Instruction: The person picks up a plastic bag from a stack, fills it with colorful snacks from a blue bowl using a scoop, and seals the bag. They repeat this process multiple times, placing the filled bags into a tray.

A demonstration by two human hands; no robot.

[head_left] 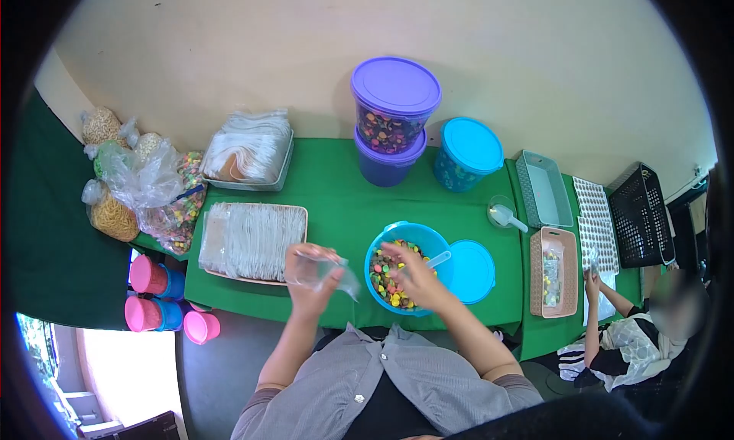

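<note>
Left grip (312,278), closed by thumb and fingers on a clear bag (349,282); right grip (419,279), fingers parted and loosely curved over multicoloured pieces (391,296). Whether the right fingertips touch the pieces cannot be told. From left to right: knotted, filled plastic bags (164,176), with pink-lidded containers (144,275) below; two trays of flat clear packets, the farther stack (248,146) overlapping loosely, the nearer stack (256,241) in an upright row. The clear bag is just beside the nearer tray, between it and the blue bowl (396,227) holding the pieces. Behind the bowl on the green table (329,184), one purple-lidded tub (396,88) stands upon another (386,167), near a blue tub (468,151). A scoop (440,259) rests in the bowl, a round blue lid (472,273) adjoining. Farther right: two baskets, grey (544,189) and beige (537,276); sheets of round labels (596,211); a black crate (642,218); and another person (631,340), seen from above.
</note>
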